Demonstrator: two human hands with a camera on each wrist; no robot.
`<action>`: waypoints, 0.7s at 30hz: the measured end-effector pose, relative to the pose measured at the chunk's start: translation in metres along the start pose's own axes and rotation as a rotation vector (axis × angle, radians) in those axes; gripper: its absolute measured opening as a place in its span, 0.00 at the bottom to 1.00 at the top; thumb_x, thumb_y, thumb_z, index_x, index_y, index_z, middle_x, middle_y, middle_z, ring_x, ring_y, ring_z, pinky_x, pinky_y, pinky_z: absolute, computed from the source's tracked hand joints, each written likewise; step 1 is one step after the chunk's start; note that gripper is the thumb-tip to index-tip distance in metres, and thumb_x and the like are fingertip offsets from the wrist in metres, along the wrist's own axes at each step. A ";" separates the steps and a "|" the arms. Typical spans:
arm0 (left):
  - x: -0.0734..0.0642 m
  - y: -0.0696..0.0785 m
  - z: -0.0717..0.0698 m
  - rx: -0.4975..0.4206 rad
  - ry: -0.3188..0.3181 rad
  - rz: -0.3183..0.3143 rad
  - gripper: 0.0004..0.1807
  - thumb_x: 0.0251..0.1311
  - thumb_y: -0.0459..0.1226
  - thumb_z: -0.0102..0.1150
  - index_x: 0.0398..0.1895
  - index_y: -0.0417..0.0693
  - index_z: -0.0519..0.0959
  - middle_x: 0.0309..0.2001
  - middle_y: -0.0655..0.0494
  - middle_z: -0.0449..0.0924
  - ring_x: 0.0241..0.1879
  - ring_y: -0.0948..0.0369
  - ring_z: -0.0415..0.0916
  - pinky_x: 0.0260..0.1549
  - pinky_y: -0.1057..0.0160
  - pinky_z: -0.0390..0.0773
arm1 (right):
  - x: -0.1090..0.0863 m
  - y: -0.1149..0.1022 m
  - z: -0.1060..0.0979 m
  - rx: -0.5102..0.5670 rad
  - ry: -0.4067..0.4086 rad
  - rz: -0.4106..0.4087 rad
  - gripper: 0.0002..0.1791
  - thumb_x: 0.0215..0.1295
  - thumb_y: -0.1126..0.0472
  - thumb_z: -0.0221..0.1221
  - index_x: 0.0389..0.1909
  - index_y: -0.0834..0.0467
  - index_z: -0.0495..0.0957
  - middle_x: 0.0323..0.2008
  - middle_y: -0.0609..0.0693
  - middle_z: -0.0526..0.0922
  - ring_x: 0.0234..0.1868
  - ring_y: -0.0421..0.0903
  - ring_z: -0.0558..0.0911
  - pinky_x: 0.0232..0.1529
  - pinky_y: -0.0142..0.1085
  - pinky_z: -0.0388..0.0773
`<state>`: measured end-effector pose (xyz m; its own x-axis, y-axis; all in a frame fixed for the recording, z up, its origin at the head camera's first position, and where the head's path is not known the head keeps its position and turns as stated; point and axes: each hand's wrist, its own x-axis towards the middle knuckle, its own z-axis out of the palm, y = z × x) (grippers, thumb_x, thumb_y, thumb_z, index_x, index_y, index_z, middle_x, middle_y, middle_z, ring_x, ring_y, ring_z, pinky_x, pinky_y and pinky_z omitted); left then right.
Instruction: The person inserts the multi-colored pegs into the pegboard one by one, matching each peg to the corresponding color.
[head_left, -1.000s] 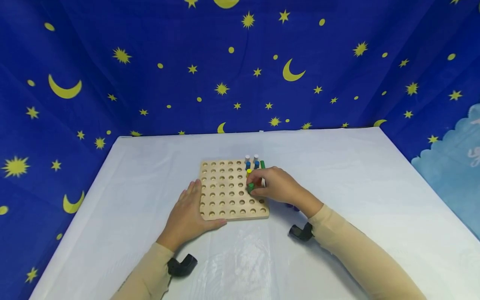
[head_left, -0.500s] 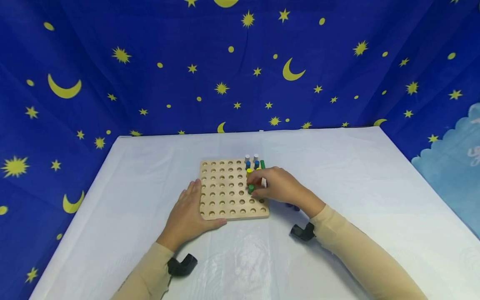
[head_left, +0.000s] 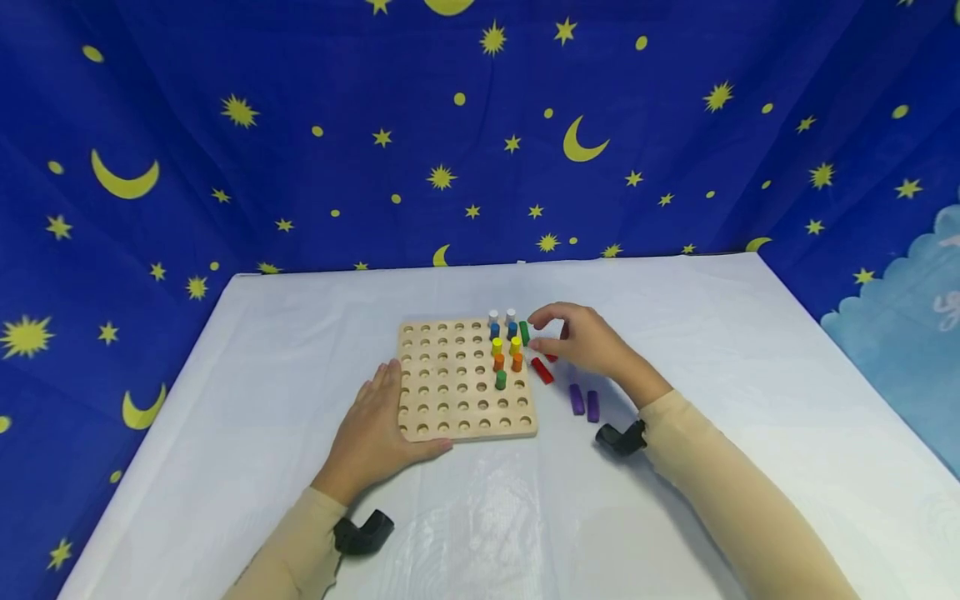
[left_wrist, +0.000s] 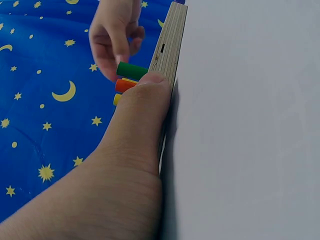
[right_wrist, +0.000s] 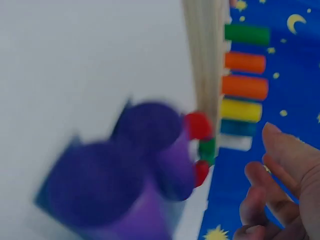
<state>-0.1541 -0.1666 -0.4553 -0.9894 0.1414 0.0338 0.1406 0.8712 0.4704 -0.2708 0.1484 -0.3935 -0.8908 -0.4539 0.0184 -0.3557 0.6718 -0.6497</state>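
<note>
A wooden pegboard (head_left: 452,378) with rows of round holes lies flat on the table. My left hand (head_left: 375,421) rests at its near left corner, fingers straight along the left side and thumb along the front edge. Upright in its right-hand columns stand pairs of white, blue, yellow and orange pegs (head_left: 498,362), plus one green peg (head_left: 501,381). Just right of the board lies another green peg (head_left: 524,333). Over it hovers my right hand (head_left: 588,337), thumb and index finger apart, nothing between them. The right wrist view shows that thumb and the curved fingers (right_wrist: 257,175) beside the pegs.
Red pegs (head_left: 542,370) lie right of the board, one partly hidden under my right hand. Two purple pegs (head_left: 577,399) lie nearer. Black curved pieces (head_left: 365,532) sit at both wrists. A blue star-patterned curtain (head_left: 337,167) rises behind the white table (head_left: 300,333).
My right hand has let go of the green peg, which stands upright in the board, and has moved back and right to the lying green peg. My left hand stays put.
</note>
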 end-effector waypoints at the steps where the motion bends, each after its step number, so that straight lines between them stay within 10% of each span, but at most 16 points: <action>1: 0.000 0.000 0.000 0.001 0.000 -0.001 0.82 0.31 0.81 0.61 0.79 0.36 0.40 0.80 0.40 0.42 0.80 0.46 0.40 0.78 0.46 0.46 | 0.003 0.004 0.000 -0.008 -0.002 0.016 0.20 0.64 0.53 0.67 0.56 0.53 0.80 0.50 0.50 0.84 0.28 0.47 0.76 0.28 0.38 0.77; 12: 0.000 0.000 0.001 0.000 0.003 0.008 0.81 0.32 0.79 0.63 0.79 0.35 0.40 0.80 0.40 0.43 0.80 0.45 0.41 0.78 0.45 0.46 | 0.030 0.019 0.007 -0.071 -0.077 0.130 0.24 0.66 0.53 0.64 0.61 0.56 0.77 0.54 0.53 0.82 0.57 0.51 0.78 0.64 0.51 0.74; 21: 0.001 0.000 0.001 0.002 0.002 0.010 0.81 0.32 0.79 0.63 0.79 0.36 0.40 0.80 0.40 0.44 0.80 0.46 0.41 0.78 0.45 0.46 | 0.037 0.014 0.012 -0.080 -0.129 0.175 0.25 0.67 0.54 0.62 0.63 0.57 0.76 0.53 0.54 0.82 0.51 0.50 0.77 0.61 0.47 0.77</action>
<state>-0.1547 -0.1660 -0.4564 -0.9880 0.1489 0.0406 0.1504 0.8705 0.4686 -0.3052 0.1341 -0.4104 -0.8993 -0.3940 -0.1900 -0.2248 0.7889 -0.5719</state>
